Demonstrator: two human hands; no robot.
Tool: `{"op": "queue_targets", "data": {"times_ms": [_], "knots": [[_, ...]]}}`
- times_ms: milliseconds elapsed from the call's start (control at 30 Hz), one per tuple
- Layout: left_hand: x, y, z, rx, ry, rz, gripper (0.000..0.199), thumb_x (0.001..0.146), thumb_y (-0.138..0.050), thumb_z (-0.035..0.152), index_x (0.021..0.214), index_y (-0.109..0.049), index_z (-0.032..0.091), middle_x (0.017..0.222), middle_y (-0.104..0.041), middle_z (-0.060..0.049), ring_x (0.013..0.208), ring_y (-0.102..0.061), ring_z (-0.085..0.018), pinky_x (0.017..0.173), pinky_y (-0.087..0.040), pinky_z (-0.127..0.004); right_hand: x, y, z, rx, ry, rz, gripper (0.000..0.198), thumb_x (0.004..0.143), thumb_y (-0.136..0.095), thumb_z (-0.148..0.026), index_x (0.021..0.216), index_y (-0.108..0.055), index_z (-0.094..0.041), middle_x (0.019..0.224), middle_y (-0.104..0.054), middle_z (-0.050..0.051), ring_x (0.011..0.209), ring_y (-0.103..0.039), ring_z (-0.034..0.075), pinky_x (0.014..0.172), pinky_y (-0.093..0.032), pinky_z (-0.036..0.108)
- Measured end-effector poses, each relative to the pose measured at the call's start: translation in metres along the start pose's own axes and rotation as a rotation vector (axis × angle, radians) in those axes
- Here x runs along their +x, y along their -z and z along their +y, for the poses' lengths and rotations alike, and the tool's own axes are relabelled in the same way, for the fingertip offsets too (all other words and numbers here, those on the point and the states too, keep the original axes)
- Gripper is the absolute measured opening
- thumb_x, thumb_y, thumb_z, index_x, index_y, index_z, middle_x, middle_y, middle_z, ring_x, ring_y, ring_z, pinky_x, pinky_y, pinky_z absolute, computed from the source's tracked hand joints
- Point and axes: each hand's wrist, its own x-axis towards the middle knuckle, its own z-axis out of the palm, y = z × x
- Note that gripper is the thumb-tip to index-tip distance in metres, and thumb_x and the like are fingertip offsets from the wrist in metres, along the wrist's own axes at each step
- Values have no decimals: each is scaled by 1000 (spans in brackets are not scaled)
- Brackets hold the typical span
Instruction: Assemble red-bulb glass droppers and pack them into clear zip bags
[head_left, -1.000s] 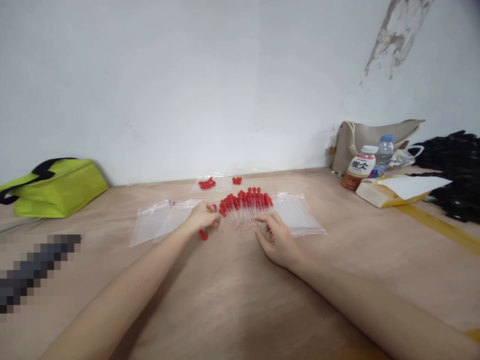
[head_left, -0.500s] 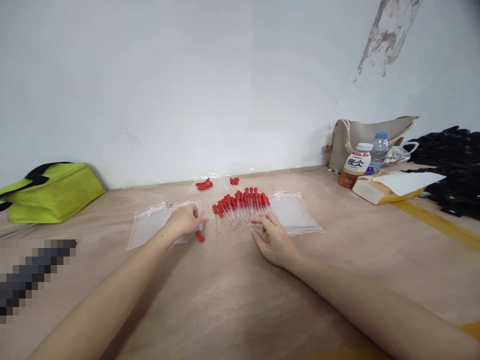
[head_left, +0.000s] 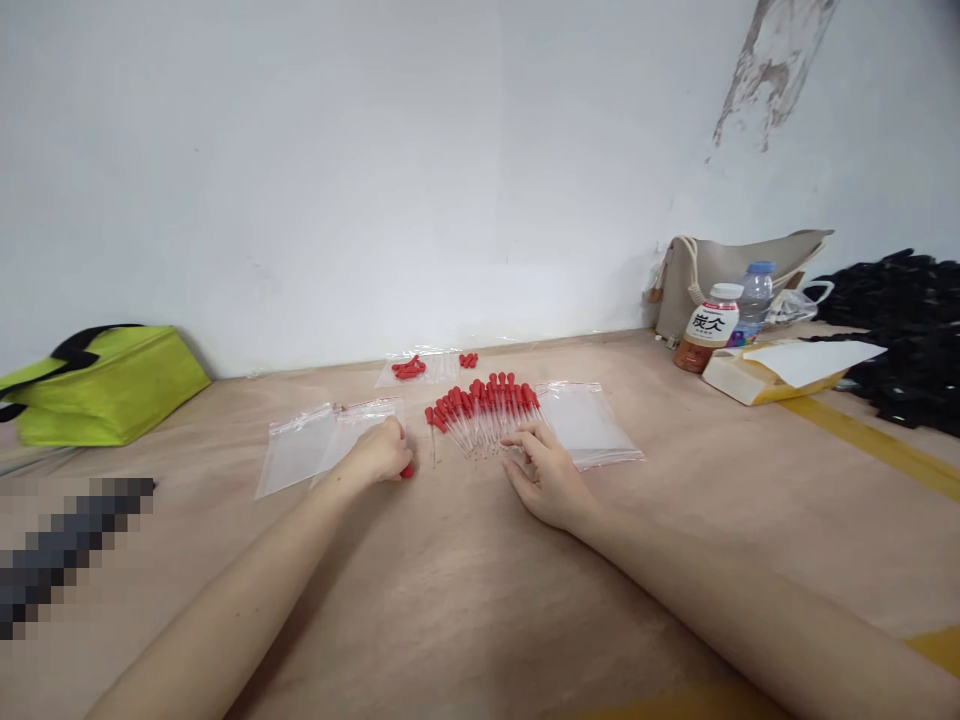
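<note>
Fingers curled inward, my left hand (head_left: 381, 452) is closed at a dropper, whose red rubber bulb (head_left: 407, 471) peeks out below the fingertips. A further bit of red shows by the index finger; the hand hides most of the glass tube. Under and behind this hand lie clear zip bags (head_left: 298, 448). To the right is a fanned row of glass droppers (head_left: 491, 402) with red bulbs pointing away from me. My right hand (head_left: 550, 478) rests beside their tips, thumb and fingers apart, holding nothing I can see. Another clear zip bag (head_left: 589, 425) lies partly behind it.
At the back, a clear bag holds loose red bulbs (head_left: 409, 368) and glass tubes. A lime-green bag (head_left: 112, 390) stands left. On the right are a brown drink bottle (head_left: 709, 328), a water bottle (head_left: 756, 295), a beige bag (head_left: 731, 260), an opened carton (head_left: 787, 370) and a black heap (head_left: 900, 330).
My left hand has come down and toward me, its fingers closing over the dropper that lay beneath them. My right hand has stayed almost still.
</note>
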Motion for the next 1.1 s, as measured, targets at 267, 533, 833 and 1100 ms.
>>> {"op": "queue_targets", "data": {"times_ms": [267,533,833,1100], "knots": [[-18,-1,13,151,-45,79,29,56,-54,9,83,-48,17,81,-63,-12,75,-62,-27,49,-36,-25,-1,-1,1,-1,-15,-30,22,78,-48,-17,100,-54,-20,99,-49,8,68,-50,13,58,-46,27],[-37,-11,-2,-26,-288,72,22,68,-46,11,86,-37,21,68,-57,1,62,-56,-15,53,-37,-23,3,-2,-1,119,-50,-40,19,77,-51,-19,96,-55,-18,84,-55,6,66,-51,14,62,-46,29],[-79,-38,37,-157,-806,-20,12,75,-40,11,81,-36,20,68,-49,3,59,-48,-12,54,-38,-23,11,-11,-20,790,-318,-193,23,78,-54,-40,83,-57,-18,76,-60,2,74,-58,14,72,-46,29],[-61,-45,20,56,-1008,126,16,85,-42,18,100,-48,21,97,-57,-4,83,-56,-18,73,-45,-31,12,3,8,422,-256,97,30,85,-43,-39,94,-62,-17,78,-59,4,74,-55,16,69,-44,29]]}}
